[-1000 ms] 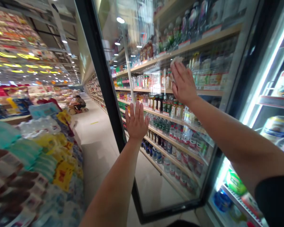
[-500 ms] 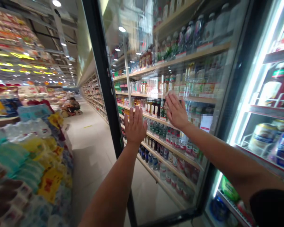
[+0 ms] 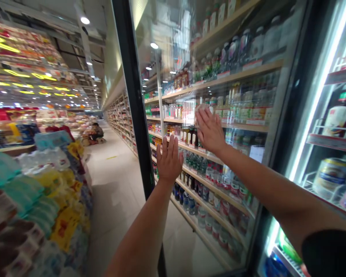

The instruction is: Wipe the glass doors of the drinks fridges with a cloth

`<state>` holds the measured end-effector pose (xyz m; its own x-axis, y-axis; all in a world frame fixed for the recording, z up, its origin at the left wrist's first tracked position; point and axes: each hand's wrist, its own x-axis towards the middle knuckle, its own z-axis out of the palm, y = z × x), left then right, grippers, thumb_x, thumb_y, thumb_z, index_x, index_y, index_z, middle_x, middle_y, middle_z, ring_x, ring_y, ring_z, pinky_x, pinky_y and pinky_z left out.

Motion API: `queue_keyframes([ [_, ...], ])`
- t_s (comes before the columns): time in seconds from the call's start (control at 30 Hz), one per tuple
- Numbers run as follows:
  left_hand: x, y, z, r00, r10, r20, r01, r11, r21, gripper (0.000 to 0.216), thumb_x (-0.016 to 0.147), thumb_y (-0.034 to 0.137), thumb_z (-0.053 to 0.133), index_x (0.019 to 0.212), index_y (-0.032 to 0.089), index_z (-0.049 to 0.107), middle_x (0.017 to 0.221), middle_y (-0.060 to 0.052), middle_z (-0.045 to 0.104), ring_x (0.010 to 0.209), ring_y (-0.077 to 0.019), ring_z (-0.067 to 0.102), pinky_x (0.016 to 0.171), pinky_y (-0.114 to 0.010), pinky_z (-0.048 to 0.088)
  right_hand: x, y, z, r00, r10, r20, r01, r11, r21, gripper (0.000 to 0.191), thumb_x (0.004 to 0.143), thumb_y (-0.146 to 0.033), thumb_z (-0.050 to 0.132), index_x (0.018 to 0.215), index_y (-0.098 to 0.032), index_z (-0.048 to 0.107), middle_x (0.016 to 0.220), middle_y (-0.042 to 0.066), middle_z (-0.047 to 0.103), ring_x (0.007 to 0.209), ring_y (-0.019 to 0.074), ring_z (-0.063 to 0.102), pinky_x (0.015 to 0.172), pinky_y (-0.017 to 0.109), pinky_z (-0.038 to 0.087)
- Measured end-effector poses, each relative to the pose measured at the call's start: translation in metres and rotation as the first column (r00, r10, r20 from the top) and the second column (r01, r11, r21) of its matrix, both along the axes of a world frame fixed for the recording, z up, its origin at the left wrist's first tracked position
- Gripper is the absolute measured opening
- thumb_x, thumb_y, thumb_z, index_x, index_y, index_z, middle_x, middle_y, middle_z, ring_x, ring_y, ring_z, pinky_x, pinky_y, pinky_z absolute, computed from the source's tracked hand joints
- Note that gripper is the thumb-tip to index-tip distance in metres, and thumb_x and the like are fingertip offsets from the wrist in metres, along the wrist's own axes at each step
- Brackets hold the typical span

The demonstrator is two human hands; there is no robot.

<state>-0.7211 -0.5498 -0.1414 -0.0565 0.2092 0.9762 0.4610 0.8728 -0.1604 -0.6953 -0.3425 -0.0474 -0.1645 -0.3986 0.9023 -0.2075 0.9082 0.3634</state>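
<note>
Head camera view: a person's 2 bare hands are raised at a tall glass door (image 3: 196,169), which stands swung out from a lit cooler (image 3: 330,142) on the right. Left hand (image 3: 169,161) is open and flat, fingers pointing up, its palm turned to the glass near the door's black frame (image 3: 137,96); whether the whole palm touches, I cannot tell. Right hand (image 3: 211,132) is also flat, fingers stretched and tilted to the left, with a whitish cloth (image 3: 202,106) between its fingers and the glass. Only an edge of the cloth shows past the fingertips, and it lies higher than the left hand, near the middle of the pane. A dark sleeve (image 3: 331,252) covers the right upper arm. Rows of bottles (image 3: 200,163) on pale shelves show in the glass. Inside the cooler, beside a bright light strip (image 3: 321,92), a dark red bottle (image 3: 337,115) stands above a can (image 3: 331,175). To the left, yellow packs (image 3: 65,225) and teal packs (image 3: 25,192) are heaped beside the pale floor (image 3: 112,173), and farther off another person (image 3: 97,131) is low down by the goods.
</note>
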Motion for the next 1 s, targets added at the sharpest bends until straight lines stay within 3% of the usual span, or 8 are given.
queue_keyframes([
  [0.1,0.001,0.001,0.000,1.000,0.000,0.013,0.000,1.000,0.001,0.068,0.101,0.032,0.048,0.160,0.016,0.018,0.161,-0.012,0.031,0.154,-0.0271,0.015,0.128,-0.050,0.011,-0.001,-0.007,-0.005,0.997,0.055,0.060,-0.066,0.977,0.204,0.068,0.098,-0.024,0.043,0.161,-0.020,0.018,0.164,0.007,0.035,0.155,0.0244,0.021,0.127,0.052,0.012],
  [0.17,0.001,0.001,0.000,1.000,-0.009,0.015,0.009,1.000,0.008,0.069,0.100,0.032,0.049,0.160,0.016,0.019,0.160,-0.012,0.032,0.154,-0.0270,0.015,0.128,-0.050,0.011,-0.002,-0.013,-0.004,0.995,0.062,0.081,-0.078,0.973,0.216,0.065,0.099,-0.024,0.041,0.161,-0.022,0.020,0.163,0.005,0.035,0.154,0.0234,0.022,0.128,0.053,0.009],
  [0.37,-0.001,0.003,0.000,0.999,0.016,-0.033,-0.016,1.000,0.002,0.073,0.100,0.032,0.051,0.161,0.015,0.015,0.160,-0.012,0.033,0.154,-0.0266,0.014,0.128,-0.048,0.009,-0.011,-0.037,0.021,0.999,0.032,0.024,-0.027,0.982,-0.188,0.070,0.100,-0.023,0.032,0.163,-0.015,0.002,0.168,0.012,0.018,0.157,0.0290,0.009,0.125,0.060,0.012],
  [0.5,-0.003,0.002,0.000,0.998,0.022,-0.055,-0.022,1.000,-0.004,0.073,0.100,0.033,0.051,0.161,0.016,0.015,0.160,-0.012,0.033,0.154,-0.0264,0.014,0.128,-0.047,0.007,-0.015,-0.038,0.030,0.999,0.049,-0.010,-0.050,0.977,-0.207,0.070,0.101,-0.025,0.030,0.163,-0.018,-0.002,0.168,0.011,0.016,0.156,0.0295,0.011,0.124,0.062,0.013],
  [0.63,-0.005,0.001,0.000,0.999,-0.006,-0.042,0.007,1.000,0.004,0.073,0.100,0.033,0.052,0.161,0.017,0.016,0.159,-0.011,0.034,0.154,-0.0263,0.015,0.128,-0.047,0.009,-0.015,-0.011,0.032,0.999,-0.030,-0.044,0.014,0.943,-0.332,0.066,0.101,-0.028,0.028,0.163,-0.017,0.004,0.167,0.013,0.019,0.155,0.0302,0.016,0.122,0.064,0.015],
  [0.77,-0.004,0.001,-0.001,1.000,-0.022,-0.020,0.023,1.000,0.014,0.072,0.100,0.034,0.051,0.161,0.017,0.017,0.159,-0.011,0.034,0.154,-0.0263,0.016,0.128,-0.047,0.009,-0.011,0.020,0.004,0.993,-0.107,-0.055,0.066,0.867,-0.494,0.064,0.101,-0.029,0.027,0.161,-0.015,0.012,0.165,0.016,0.023,0.155,0.0294,0.019,0.120,0.062,0.023],
  [0.87,-0.003,0.001,-0.001,0.999,-0.038,0.005,0.038,0.999,0.013,0.070,0.100,0.034,0.050,0.161,0.018,0.018,0.160,-0.011,0.032,0.153,-0.0270,0.016,0.128,-0.049,0.009,-0.007,0.033,-0.014,0.991,-0.130,-0.033,0.096,0.859,-0.503,0.063,0.100,-0.029,0.029,0.160,-0.013,0.018,0.164,0.017,0.027,0.154,0.0282,0.019,0.121,0.058,0.024],
  [1.0,-0.003,0.000,0.000,0.999,-0.032,-0.003,0.032,0.999,0.008,0.070,0.100,0.034,0.050,0.160,0.017,0.018,0.160,-0.011,0.032,0.154,-0.0267,0.015,0.128,-0.049,0.010,-0.004,0.044,0.013,0.989,-0.143,0.025,0.137,0.864,-0.484,0.064,0.098,-0.028,0.031,0.160,-0.015,0.019,0.166,0.014,0.025,0.155,0.0272,0.017,0.122,0.061,0.019],
])
